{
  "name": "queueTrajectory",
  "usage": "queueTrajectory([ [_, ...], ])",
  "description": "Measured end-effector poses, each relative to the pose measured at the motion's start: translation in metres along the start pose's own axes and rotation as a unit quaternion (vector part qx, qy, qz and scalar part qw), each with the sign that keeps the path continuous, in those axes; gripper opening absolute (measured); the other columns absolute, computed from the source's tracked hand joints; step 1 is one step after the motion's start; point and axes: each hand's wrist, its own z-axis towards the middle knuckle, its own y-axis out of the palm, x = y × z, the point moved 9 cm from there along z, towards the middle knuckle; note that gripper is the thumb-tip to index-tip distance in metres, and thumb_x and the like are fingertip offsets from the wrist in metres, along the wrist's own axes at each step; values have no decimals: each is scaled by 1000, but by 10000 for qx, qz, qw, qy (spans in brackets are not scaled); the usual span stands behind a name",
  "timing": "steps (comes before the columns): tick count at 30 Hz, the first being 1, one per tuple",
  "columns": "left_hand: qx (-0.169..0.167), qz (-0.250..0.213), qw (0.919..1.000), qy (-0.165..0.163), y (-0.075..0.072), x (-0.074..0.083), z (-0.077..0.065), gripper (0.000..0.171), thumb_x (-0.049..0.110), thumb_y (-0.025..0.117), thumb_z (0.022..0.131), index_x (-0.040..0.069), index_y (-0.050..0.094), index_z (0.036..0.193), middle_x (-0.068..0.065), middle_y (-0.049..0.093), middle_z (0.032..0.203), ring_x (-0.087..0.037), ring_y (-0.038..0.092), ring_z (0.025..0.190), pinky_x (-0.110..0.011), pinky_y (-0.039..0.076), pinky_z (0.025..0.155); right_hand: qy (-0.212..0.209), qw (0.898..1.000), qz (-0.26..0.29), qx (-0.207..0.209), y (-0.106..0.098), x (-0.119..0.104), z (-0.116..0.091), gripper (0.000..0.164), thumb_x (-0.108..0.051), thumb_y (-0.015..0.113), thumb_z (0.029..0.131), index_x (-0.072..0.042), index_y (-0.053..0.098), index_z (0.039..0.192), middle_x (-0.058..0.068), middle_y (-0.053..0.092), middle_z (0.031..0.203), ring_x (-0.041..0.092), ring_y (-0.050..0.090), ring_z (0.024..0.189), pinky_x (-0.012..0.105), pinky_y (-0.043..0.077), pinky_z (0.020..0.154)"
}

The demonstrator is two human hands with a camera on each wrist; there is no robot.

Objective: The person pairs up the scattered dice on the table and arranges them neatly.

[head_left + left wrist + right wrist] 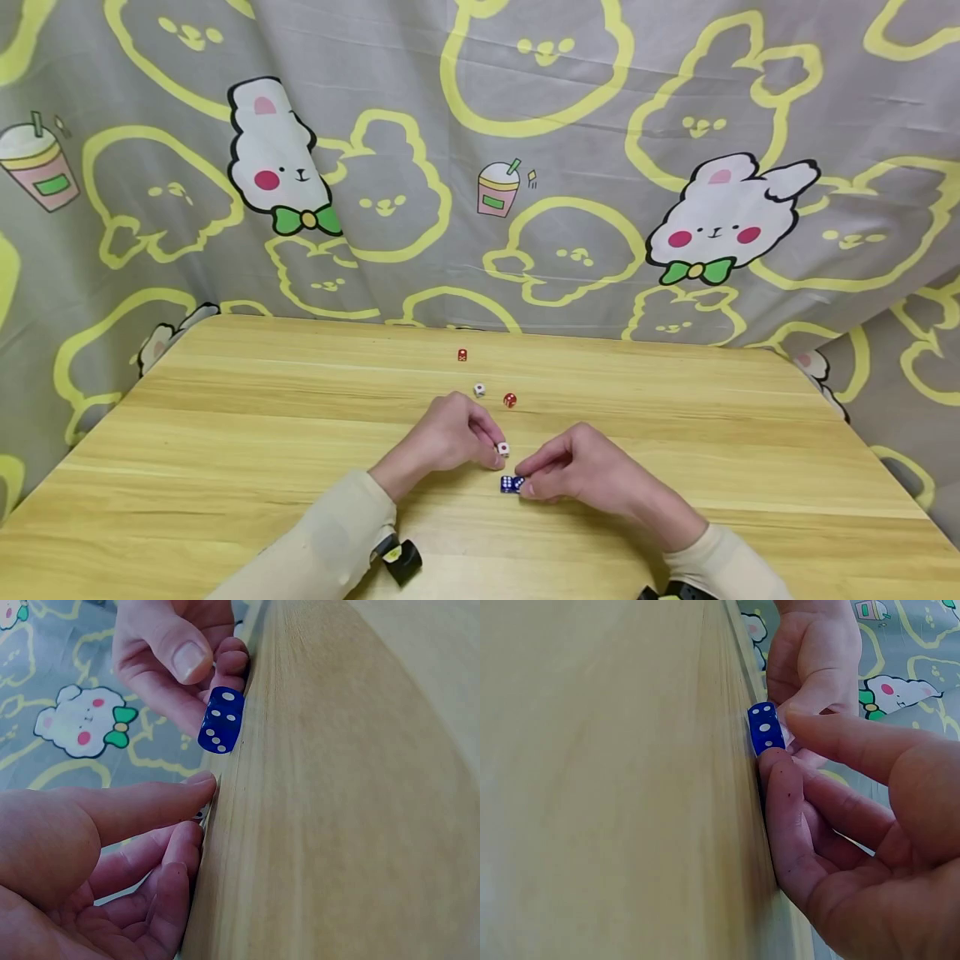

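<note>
Pinching the lower white die (503,449), my left hand (452,435) lies upper-left of the paired blue dice (507,484) my right hand (588,472) grips.

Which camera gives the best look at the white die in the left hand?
The head view: the white die shows mostly uncovered at the fingertips of the left hand. The left wrist view shows just a sliver, the hand hiding the rest; I can't make it out in the right wrist view.
</note>
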Motion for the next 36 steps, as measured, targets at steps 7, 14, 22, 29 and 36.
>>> queueTrajectory([
  [7, -37, -5, 10000, -41, 1, 1, 0, 19, 4, 95, 72, 12, 81, 83, 2, 76, 74, -12, 68, 69, -27, 52, 73, 39, 9997, 227, -51, -3, 0, 0, 30, -16, 85, 89, 0, 80, 114, 11, 82, 100, 13, 72, 80, 27, 61, 70],
  [14, -86, -39, 9999, -98, 2, 1, 1, 20, 4, 95, 72, 12, 80, 83, 1, 76, 75, -13, 68, 70, -28, 52, 73, -102, 9994, -158, 299, -23, -9, 4, 32, -20, 82, 93, 0, 78, 118, 9, 81, 100, 17, 70, 79, 32, 61, 70],
  [22, -49, -19, 9998, -175, 1, -2, 0, 19, 5, 95, 72, 13, 80, 82, 2, 76, 75, -13, 68, 71, -28, 50, 75, -126, 9952, -449, 864, -46, -15, 17, 32, -18, 81, 93, -2, 78, 121, 6, 80, 99, 19, 70, 80, 30, 58, 68],
  [29, -54, 26, 9999, -160, 1, -1, 1, 19, 6, 95, 72, 13, 81, 82, 2, 75, 74, -13, 67, 71, -28, 50, 75, -292, 9901, -710, 1178, -56, -26, 30, 29, -16, 81, 93, -4, 79, 119, 6, 81, 100, 17, 73, 86, 32, 59, 75],
  [36, -65, 59, 9999, -117, 1, 0, 1, 19, 6, 95, 73, 13, 80, 81, 2, 75, 73, -12, 66, 70, -28, 49, 74, -552, 9850, -1044, 1258, -59, -37, 44, 29, -16, 81, 94, -6, 78, 121, 5, 81, 102, 14, 71, 91, 30, 56, 82],
])
